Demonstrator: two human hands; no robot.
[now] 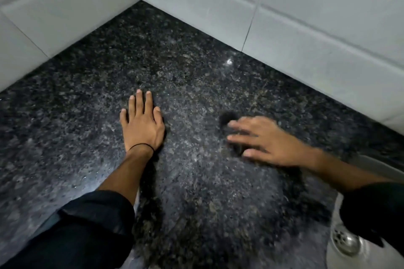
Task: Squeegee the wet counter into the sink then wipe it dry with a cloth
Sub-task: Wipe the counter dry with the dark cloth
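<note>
The dark speckled granite counter [196, 85] fills the view and runs into a tiled corner. My left hand [142, 122] lies flat on it, palm down, holding nothing; a thin black band circles the wrist. My right hand [264, 140] is blurred by motion, with its fingers spread and pressed down on a small dark cloth [228, 118] that shows beyond the fingertips and under the palm. The sink [334, 255] sits at the bottom right, with its metal drain [344, 240] partly hidden by my right sleeve. No squeegee is in view.
White wall tiles [306, 17] border the counter at the back and on the left, meeting in a corner at top centre. A light glints off the granite near the back wall. Both dark sleeves enter from the bottom edge.
</note>
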